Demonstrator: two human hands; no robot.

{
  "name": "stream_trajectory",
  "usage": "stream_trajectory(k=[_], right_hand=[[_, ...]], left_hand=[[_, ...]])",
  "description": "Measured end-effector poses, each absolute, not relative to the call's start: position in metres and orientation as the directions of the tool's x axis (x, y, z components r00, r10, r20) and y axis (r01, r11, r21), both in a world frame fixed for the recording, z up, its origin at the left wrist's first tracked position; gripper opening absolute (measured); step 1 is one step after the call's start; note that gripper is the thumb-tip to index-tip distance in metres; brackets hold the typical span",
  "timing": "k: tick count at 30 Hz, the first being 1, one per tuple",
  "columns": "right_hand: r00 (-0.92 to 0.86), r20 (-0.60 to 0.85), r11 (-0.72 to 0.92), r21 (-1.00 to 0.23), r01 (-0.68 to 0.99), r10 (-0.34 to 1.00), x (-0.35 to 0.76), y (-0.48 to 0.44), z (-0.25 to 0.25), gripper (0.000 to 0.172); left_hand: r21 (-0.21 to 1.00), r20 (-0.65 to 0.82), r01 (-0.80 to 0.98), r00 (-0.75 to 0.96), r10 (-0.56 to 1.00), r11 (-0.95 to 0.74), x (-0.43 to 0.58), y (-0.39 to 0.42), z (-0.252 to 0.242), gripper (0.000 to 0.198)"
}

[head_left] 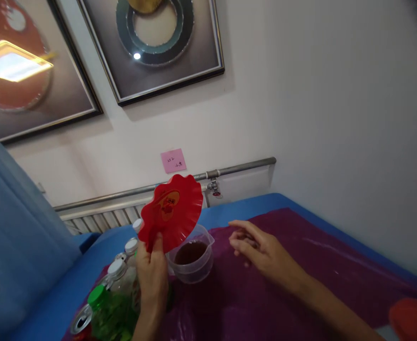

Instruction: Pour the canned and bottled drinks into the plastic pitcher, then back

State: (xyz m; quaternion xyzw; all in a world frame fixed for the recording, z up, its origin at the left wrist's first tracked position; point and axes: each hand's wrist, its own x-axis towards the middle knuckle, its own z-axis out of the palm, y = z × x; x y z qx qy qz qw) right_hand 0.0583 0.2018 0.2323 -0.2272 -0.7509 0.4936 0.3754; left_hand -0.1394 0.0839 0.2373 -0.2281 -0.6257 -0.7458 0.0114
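My left hand (153, 272) grips a red plate (176, 210) with a scalloped edge, thumb on its face. The plate is tilted up and has a yellow oval print with dark marks in its middle. Partly behind it stands a clear plastic measuring jug (193, 270) with a spout, holding dark brown liquid. To the right of the jug, my right hand (252, 244) hangs in the air, thumb and forefinger apart and the other fingers curled loosely. I see nothing in it.
Left of my left hand stand several bottles, one with a green cap (97, 296), and an opened can (82, 320). A purple sheet (282, 284) covers much of the blue table (261, 201). Behind run a pipe with a valve (214, 186) and a radiator (112, 218).
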Motion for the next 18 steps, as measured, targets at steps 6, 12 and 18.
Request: stream_trajectory(k=[6, 12, 18], right_hand=[[-0.615, 0.596, 0.783, -0.619, 0.058, 0.516, 0.051, 0.198, 0.216, 0.043], [-0.692, 0.673, 0.954, -0.29, 0.076, 0.26, 0.039, 0.19, 0.195, 0.056], [-0.691, 0.679, 0.961, -0.26, 0.091, 0.249, 0.032, 0.183, 0.185, 0.063]], left_hand=[[0.934, 0.33, 0.27, -0.901, 0.282, -0.232, -0.14, 0.078, 0.235, 0.042], [0.898, 0.432, 0.372, -0.847, 0.31, -0.235, -0.145, 0.081, 0.225, 0.04], [0.902, 0.424, 0.367, -0.853, 0.303, -0.229, -0.142, 0.085, 0.222, 0.04]])
